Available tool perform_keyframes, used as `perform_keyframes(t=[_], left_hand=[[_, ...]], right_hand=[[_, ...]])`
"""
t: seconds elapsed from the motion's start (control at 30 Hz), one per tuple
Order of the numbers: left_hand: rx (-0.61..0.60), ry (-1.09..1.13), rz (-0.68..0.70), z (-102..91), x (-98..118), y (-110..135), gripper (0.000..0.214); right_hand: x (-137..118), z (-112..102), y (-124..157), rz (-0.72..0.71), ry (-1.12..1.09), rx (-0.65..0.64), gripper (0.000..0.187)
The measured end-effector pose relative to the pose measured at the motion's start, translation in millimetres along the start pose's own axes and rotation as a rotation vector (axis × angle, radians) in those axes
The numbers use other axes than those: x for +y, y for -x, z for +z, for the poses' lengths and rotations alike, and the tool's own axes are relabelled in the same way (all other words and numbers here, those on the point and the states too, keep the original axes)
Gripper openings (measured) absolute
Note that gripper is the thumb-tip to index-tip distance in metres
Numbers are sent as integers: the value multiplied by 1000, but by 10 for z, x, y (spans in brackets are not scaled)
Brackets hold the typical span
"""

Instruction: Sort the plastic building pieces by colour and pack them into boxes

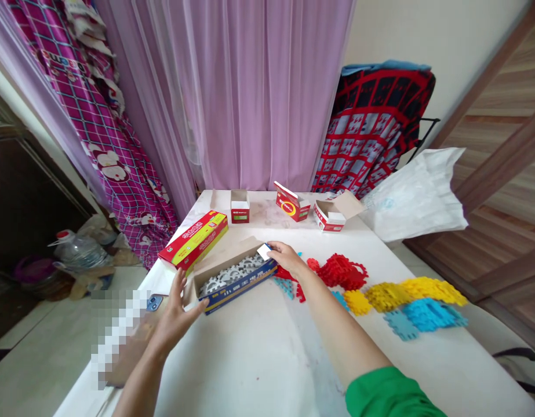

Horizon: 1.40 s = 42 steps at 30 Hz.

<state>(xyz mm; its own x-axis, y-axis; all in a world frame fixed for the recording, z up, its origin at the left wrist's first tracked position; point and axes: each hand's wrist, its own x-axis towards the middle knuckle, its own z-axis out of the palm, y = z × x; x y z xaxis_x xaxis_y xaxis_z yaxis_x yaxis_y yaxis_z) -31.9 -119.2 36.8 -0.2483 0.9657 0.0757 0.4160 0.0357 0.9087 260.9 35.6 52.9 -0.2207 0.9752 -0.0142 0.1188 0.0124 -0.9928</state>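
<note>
The blue box, filled with grey toothed pieces, lies at the centre of the frame, between my two hands. My right hand pinches the white end flap at the box's right end. My left hand is spread loosely around its left end, thumb at the near corner. Red pieces lie right of centre, beyond my right wrist.

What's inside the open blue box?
Grey toothed pieces lie inside the blue box, along most of its length. Anything beneath the top ones is covered, can't be seen.
</note>
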Motion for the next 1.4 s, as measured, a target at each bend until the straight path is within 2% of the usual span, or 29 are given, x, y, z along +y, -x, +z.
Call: perform_keyframes(t=[0.07,0.13,0.23,0.33,0.47,0.6,0.7,0.87,0.93,1.0,1.13,1.27,1.33,1.4], left_hand=[[83,61,-136,89,-64,134,96],[134,103,-208,166,-136,248,86],[143,99,-184,189,-224,322,82],[199,58,-127,114,-241,309,79],[255,163,-174,51,-103,323,73],[330,234,-209,115,121,425,73],[343,101,-104,180,228,491,70],[318,-445,224,238,268,517,38],[344,-573,257,248,272,505,33],[362,-602,252,245,275,481,30],[328,-428,195,148,274,412,34],[243,-116,52,-115,265,325,51],[250,54,-92,-268,250,238,60],[234,217,-279,-386,229,105,66]], right_hand=[[-16,-2,42,6,22,-26,38],[-25,6,91,-1,38,-52,38],[-20,21,153,-8,46,-50,36],[11,-1,199,28,39,7,37],[68,-98,257,22,53,59,37],[110,-147,320,-90,207,89,37],[126,-105,385,-261,440,86,36],[62,-12,507,-430,828,157,32],[2,8,545,-458,942,146,31],[-49,16,569,-467,1008,123,31],[-90,-41,547,-477,906,85,33],[-154,-229,354,-434,690,98,37],[-227,-334,179,-328,606,72,36],[-308,-408,-28,-137,493,45,36]])
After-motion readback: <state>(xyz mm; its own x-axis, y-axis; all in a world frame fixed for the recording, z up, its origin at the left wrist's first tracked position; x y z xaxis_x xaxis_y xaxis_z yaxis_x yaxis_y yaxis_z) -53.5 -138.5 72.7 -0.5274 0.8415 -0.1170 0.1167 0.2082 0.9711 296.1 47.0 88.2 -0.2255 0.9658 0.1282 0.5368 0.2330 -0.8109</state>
